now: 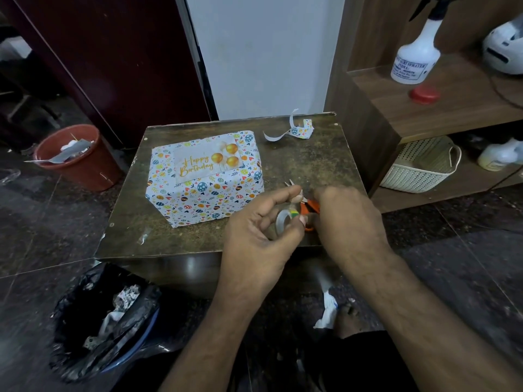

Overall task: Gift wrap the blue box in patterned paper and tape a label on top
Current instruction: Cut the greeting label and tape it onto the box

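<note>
Left hand [261, 222] pinching tape roll [284, 220], label [208, 162] reading "Happy Birthday"

Both forearms were bare to the edge of the frame, with no sleeves, watch, bracelet or rings in view. The left hand [256, 233] and the right hand [349, 216] were ungloved, and fine hair showed along the forearms. Dark clothing covered the lap at the bottom edge.
</note>
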### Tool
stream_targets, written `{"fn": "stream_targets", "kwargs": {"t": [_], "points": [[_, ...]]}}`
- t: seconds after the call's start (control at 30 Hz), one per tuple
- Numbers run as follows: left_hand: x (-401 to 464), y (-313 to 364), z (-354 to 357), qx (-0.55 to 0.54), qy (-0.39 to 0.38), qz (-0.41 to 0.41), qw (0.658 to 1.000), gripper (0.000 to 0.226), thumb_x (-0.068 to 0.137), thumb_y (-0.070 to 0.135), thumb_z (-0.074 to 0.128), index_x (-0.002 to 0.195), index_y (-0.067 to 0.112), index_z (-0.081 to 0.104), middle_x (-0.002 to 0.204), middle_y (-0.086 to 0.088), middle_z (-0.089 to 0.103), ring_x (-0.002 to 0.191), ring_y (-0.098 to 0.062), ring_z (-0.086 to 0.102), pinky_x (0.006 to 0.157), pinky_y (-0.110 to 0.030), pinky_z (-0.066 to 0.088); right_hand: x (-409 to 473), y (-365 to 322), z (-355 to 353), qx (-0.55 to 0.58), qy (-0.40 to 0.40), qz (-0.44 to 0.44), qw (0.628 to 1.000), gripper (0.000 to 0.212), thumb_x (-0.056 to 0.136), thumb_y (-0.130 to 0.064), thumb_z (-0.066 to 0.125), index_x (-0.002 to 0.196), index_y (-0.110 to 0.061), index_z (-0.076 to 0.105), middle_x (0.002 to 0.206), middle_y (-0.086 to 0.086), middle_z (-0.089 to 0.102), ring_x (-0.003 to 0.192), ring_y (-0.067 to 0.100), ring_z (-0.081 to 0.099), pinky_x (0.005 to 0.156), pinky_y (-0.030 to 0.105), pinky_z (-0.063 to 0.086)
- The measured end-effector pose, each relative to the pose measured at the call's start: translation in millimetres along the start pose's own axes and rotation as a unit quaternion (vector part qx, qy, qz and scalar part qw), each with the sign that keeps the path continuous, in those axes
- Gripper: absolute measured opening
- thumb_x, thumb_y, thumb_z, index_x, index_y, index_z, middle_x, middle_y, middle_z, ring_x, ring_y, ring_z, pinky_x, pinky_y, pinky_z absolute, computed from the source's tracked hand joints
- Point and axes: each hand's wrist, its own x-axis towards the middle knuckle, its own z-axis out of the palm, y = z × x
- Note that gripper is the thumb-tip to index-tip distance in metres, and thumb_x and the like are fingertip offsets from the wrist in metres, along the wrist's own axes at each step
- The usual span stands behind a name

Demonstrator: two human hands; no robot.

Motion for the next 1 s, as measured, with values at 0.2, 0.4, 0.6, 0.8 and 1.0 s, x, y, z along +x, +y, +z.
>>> {"fn": "stream_targets", "kwargs": {"t": [0.2,0.4,0.6,0.8,1.0], "points": [[-0.3,-0.1,-0.4,0.007,-0.013,0.006,1.000,0.040,0.090,-0.008,0.071,0.116,0.022,0.074,0.105,0.006,0.080,0.089,-0.003,0.073,0.069,-0.020,0.058,2.7,1.4,-5.4,0.000,-0.043,0.009,0.999,0.020,0.094,-0.034,0.070,0.099,-0.016,0.063,0.094,0.010,0.059,0.102,0.033,0.066,0.069,0.032,0.039],[0.6,2.3,-3.4,0.018,-0.005,-0.013,1.000,0.036,0.091,-0.004,0.072,0.116,0.023,0.073,0.099,0.016,0.079,0.067,0.002,0.063,0.051,-0.027,0.057,1.0,14.8,-7.9,0.020,-0.018,-0.016,1.000,0.029,0.090,-0.042,0.069,0.103,-0.016,0.066,0.096,0.009,0.061,0.099,0.035,0.065,0.072,0.033,0.041],[0.7,1.7,-5.5,0.011,0.000,-0.017,1.000,0.036,0.091,-0.005,0.071,0.118,0.019,0.074,0.094,0.014,0.079,0.060,0.002,0.058,0.050,-0.027,0.055,6.5,23.7,-1.4,0.199,0.027,-0.068,0.977,0.029,0.083,-0.038,0.074,0.104,-0.029,0.057,0.085,-0.007,0.068,0.083,0.019,0.068,0.078,0.041,0.057],[3.6,4.4,-12.1,0.020,0.008,-0.016,1.000,0.035,0.091,-0.004,0.071,0.114,0.023,0.073,0.091,0.015,0.078,0.061,0.004,0.060,0.047,-0.025,0.054,8.6,39.6,4.6,0.261,0.002,-0.178,0.949,0.060,0.085,-0.061,0.054,0.142,-0.054,0.039,0.102,-0.020,0.067,0.098,0.011,0.069,0.086,0.049,0.057],[2.1,3.6,-21.7,0.024,0.020,-0.019,0.999,0.035,0.091,-0.004,0.071,0.119,0.017,0.074,0.101,0.012,0.079,0.067,-0.005,0.063,0.046,-0.024,0.054,15.2,53.6,12.2,0.231,-0.033,-0.251,0.939,0.059,0.085,-0.066,0.055,0.137,-0.038,0.054,0.109,-0.022,0.055,0.098,0.007,0.053,0.086,0.040,0.051]]}}
